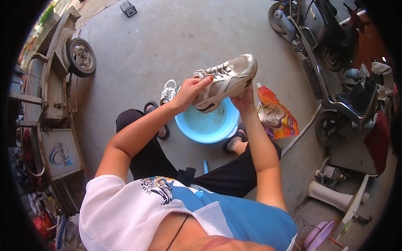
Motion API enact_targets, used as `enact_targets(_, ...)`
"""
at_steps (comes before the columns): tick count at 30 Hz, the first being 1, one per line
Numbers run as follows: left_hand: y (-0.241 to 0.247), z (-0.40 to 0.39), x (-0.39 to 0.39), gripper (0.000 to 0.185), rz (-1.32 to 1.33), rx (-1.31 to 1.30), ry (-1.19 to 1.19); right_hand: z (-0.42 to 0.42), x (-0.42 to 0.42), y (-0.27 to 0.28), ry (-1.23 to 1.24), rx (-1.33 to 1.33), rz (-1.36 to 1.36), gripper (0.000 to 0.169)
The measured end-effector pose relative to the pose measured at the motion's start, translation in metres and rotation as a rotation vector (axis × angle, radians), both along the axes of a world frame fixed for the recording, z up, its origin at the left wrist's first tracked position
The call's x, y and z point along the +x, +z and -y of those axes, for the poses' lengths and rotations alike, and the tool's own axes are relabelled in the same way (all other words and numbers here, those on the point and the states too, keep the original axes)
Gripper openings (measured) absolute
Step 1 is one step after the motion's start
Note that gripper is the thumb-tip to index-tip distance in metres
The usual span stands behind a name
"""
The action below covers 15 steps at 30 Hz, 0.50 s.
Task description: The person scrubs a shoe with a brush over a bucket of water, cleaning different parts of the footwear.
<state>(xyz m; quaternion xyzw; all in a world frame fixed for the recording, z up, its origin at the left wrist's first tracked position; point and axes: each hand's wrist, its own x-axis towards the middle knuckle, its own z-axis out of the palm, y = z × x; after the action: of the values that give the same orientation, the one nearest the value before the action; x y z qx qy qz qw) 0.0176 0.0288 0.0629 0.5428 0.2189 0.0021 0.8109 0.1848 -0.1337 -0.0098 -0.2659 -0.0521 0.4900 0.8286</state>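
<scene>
A white and grey lace-up sneaker [230,77] is held up in both hands above a light blue plastic basin [205,138] of cloudy water. My left hand [191,91] grips its ankle end, thumb over the upper by the laces. Under the sole, nearer the toe, is my right hand [244,98], its fingers partly hidden by the shoe. The matching sneaker [169,91] stands on the floor just left of the basin. To the basin's right lies an orange, white and purple spouted pouch [276,113]. The end of a light blue object [205,167] shows between my legs.
On the left stands a rusty metal cart [59,72] with a wheel [81,57]. Electric scooters [326,103] are parked at the right, with a pale cable [301,131] along the floor. A small wire cage [128,8] sits at the far end; a purple basin [318,235] is lower right.
</scene>
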Motion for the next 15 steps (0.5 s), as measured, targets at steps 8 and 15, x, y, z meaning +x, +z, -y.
enact_targets(8,-0.001,-0.007,0.013,0.043,0.003,-0.579,-0.028,-0.008,0.000,0.033,-0.032,-0.087,0.117,0.052)
enact_targets(15,-0.003,-0.006,0.019,0.040,0.044,-0.540,0.058,0.006,0.027,0.036,-0.351,-0.502,0.339,0.056)
